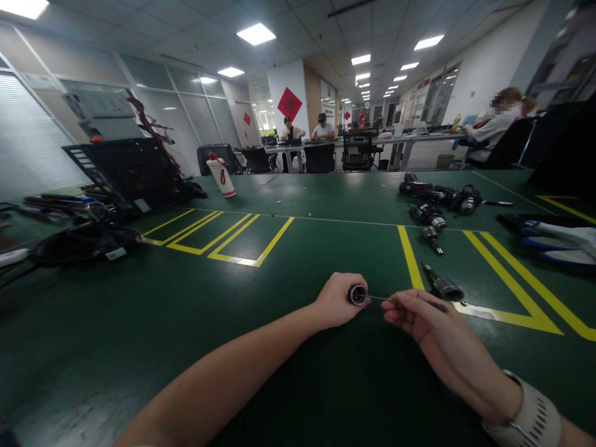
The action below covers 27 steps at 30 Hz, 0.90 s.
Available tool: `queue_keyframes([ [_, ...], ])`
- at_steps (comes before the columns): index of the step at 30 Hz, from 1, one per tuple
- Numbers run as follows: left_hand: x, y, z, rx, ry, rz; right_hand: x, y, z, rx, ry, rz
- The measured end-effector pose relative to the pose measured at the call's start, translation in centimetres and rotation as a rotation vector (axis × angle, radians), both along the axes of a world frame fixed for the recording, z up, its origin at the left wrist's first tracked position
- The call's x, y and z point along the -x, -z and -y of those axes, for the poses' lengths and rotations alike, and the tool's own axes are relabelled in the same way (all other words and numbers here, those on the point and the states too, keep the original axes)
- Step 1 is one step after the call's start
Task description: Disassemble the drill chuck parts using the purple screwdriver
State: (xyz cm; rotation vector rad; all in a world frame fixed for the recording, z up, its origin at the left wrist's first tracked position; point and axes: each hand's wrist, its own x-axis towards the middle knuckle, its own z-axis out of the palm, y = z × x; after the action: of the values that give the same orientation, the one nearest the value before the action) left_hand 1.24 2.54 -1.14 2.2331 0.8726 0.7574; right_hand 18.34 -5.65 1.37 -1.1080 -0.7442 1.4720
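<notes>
My left hand [339,301] is closed round a short dark cylindrical metal part [357,295], its open round end facing me. Between the fingertips of my right hand [426,323] is a thin-shafted screwdriver [378,298], with the dark handle partly hidden by the hand. Its tip reaches into the open end of the part; what it touches inside cannot be seen. Just beyond my right hand, a tapered dark metal piece [442,284] lies on the green table, a tiny ring [464,303] beside it.
Dark tool parts [433,214] lie at the back right, with blue-and-white objects [559,242] at the right edge. A white cup [222,176] stands far back. Black equipment [125,174] fills the left. Yellow tape [410,257] marks the table; people sit beyond it.
</notes>
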Motion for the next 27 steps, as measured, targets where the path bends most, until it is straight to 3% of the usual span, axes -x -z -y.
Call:
queue_keyframes([
  [5,0.0,0.3,-0.2,0.142,-0.029,0.094,0.2,-0.1,0.2,-0.041,-0.008,0.06],
  [12,-0.1,0.1,-0.1,0.129,-0.045,0.147,0.1,-0.9,0.7,-0.265,-0.054,0.652],
  [22,0.0,-0.2,-0.1,0.063,-0.056,0.044,-0.1,-0.4,0.2,-0.032,-0.004,0.118],
  [27,-0.1,-0.3,0.0,0.108,-0.075,0.063,0.3,-0.3,0.1,-0.038,0.014,0.088],
])
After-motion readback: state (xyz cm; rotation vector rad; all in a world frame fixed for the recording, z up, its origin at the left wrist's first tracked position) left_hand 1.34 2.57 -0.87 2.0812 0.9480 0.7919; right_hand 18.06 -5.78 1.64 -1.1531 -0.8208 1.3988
